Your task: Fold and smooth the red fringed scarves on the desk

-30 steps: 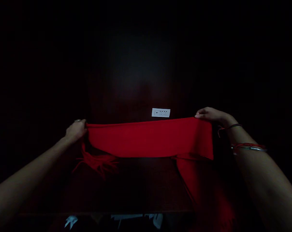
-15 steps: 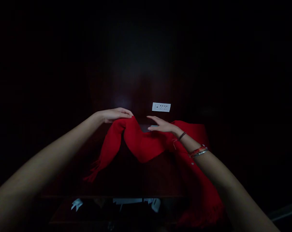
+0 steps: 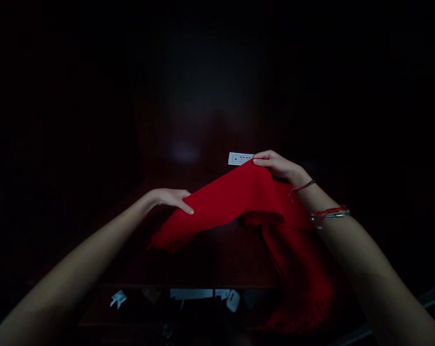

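Nearest, pale things (image 3: pixel 192 293) lie below the dark table (image 3: pixel 217 264); at right, the scarf (image 3: pixel 217 204) trails its fringe over the edge. Farther, the left hand (image 3: pixel 172 198) grips its left part, thumb on top. The right hand (image 3: pixel 277 163), empty a moment ago, now pinches its far edge, so both hands control it. Beyond: a white socket (image 3: pixel 235 158).

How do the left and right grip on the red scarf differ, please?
The right grip pinches the upper edge of the red fringed scarf; the left grip lays its thumb over the scarf. The right grip appears higher than the left grip. Bracelets circle the right grip's arm; the left grip's arm shows none. Both grips touch the scarf.
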Available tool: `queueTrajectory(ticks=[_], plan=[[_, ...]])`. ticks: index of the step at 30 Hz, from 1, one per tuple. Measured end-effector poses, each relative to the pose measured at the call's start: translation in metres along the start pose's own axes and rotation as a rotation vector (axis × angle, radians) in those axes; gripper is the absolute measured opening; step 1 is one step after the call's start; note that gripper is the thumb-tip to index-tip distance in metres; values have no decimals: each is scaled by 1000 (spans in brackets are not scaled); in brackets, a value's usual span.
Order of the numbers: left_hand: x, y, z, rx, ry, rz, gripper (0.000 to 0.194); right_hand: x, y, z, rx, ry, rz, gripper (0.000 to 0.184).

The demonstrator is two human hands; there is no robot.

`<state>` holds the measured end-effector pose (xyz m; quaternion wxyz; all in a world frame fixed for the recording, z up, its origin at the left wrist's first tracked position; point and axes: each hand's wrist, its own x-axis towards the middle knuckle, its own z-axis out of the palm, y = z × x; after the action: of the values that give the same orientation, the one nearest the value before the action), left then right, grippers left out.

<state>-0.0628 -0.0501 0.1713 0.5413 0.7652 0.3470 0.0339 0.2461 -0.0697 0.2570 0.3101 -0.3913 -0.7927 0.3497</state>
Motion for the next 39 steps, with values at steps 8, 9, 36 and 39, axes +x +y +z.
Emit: queueTrajectory(ticks=[8, 9, 36, 39], plan=[[19, -18, -14, 2, 304, 153, 28, -48, 24, -97, -691, 306, 324, 24], [25, -12, -16, 10, 359, 184, 29, -50, 36, -101, -879, 314, 403, 23], [218, 85, 120, 844, 615, 378, 87, -84, 125, -45, -923, 517, 940, 63], [220, 77, 132, 808, 633, 303, 78, -106, 146, -22, -746, 575, 973, 68]])
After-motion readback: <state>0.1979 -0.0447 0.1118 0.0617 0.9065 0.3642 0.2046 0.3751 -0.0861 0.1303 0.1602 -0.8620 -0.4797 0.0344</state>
